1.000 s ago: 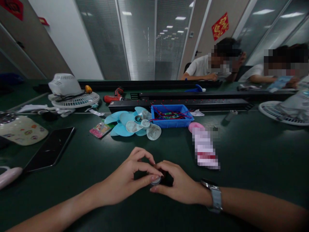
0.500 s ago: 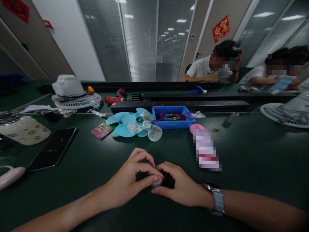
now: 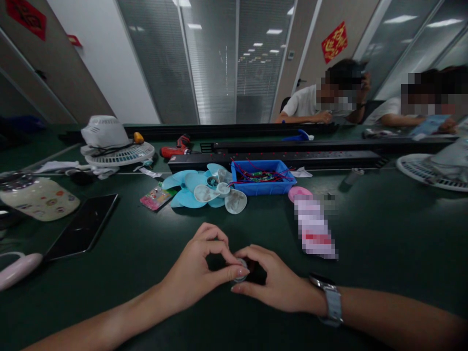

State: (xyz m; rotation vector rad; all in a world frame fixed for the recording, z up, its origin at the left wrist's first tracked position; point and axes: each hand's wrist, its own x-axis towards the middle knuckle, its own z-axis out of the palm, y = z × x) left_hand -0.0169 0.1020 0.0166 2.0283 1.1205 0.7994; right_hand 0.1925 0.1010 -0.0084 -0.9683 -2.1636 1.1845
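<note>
In the middle of the table's near side, my two hands meet at a small round grey part (image 3: 241, 277), which looks metallic. My left hand (image 3: 204, 263) is closed, its thumb and index finger pinching at the part's top edge. Curled around the far and near sides of the same part is my right hand (image 3: 270, 278), closed on it and wearing a watch (image 3: 331, 300). Fingers cover most of the part, so its full shape is hidden.
Light blue fan blades (image 3: 190, 187) lie ahead, beside a blue bin (image 3: 265, 187) of wires and circuit boards. A phone (image 3: 82, 226) is at left; a pink-topped item (image 3: 316, 229), partly blurred, lies right. A small metal cylinder (image 3: 353, 177) stands beyond. Two people (image 3: 302, 105) sit across.
My left thumb and index finger have shifted slightly on the grey part, so more of its round rim shows. My right hand keeps nearly the same pose.
</note>
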